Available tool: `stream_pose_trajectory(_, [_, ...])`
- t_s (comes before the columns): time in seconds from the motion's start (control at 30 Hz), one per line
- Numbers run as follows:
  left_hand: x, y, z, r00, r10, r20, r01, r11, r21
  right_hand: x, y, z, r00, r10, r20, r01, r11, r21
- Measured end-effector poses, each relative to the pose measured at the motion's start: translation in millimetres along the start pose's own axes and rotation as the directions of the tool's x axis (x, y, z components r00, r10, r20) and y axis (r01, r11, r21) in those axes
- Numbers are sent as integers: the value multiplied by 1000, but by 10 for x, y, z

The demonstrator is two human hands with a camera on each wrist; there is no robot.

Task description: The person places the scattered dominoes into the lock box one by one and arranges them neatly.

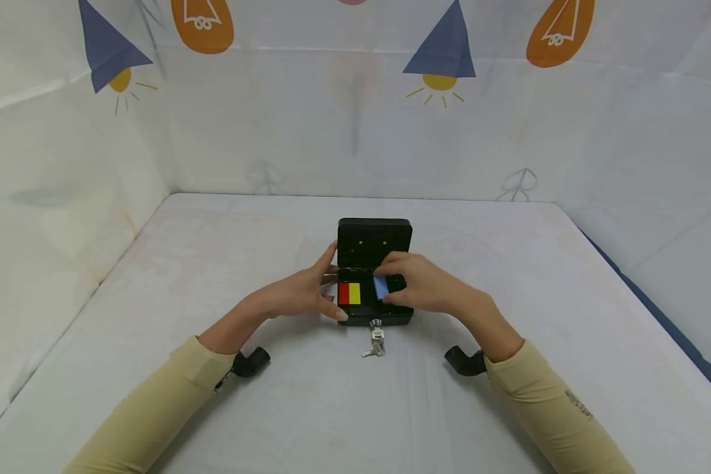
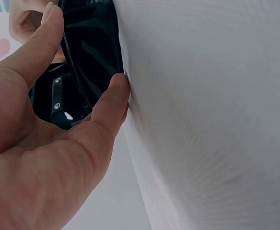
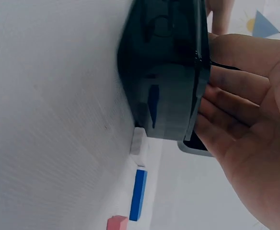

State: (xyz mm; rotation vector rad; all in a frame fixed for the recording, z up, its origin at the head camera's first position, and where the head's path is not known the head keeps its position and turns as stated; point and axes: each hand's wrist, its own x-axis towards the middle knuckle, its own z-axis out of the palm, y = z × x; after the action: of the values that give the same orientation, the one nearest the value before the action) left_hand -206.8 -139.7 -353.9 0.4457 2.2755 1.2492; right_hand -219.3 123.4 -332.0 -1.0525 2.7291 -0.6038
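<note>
In the head view, a black box (image 1: 391, 320) stands on the white tabletop (image 1: 332, 408) with its lid (image 1: 374, 230) raised at the far side. A red block (image 1: 343, 293) and a yellow block (image 1: 354, 293) lie side by side, touching, in the left part of the box. The right hand (image 1: 423, 283) pinches a light blue block (image 1: 381, 288) between thumb and fingers over the box's right part; whether the block touches the floor of the box cannot be told. The left hand (image 1: 302, 289) is spread and grips nothing, resting against the box's left side, its thumb at the near left corner. Keys (image 1: 376, 349) reach from the front lock (image 1: 376, 324) to the tabletop.

In the left wrist view, the left hand's thumb and fingers are extended and spread at the box's side wall. Two silvery screw heads (image 2: 57, 106) show past the wall, and part of the right hand appears at the upper left.

In the right wrist view, the right hand's fingers reach over the box's edge, hiding the light blue block. A white block (image 3: 139, 146), a dark blue block (image 3: 138, 195) and a pink block (image 3: 117, 223) form a row beyond the box, the white one nearest it.
</note>
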Motion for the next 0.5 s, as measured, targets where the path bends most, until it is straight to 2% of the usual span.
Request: stream_pose_trajectory(0.5, [3, 5, 4, 1000, 17, 1, -17, 1000, 18, 60, 10, 138, 1000, 10, 10, -10, 1000, -8])
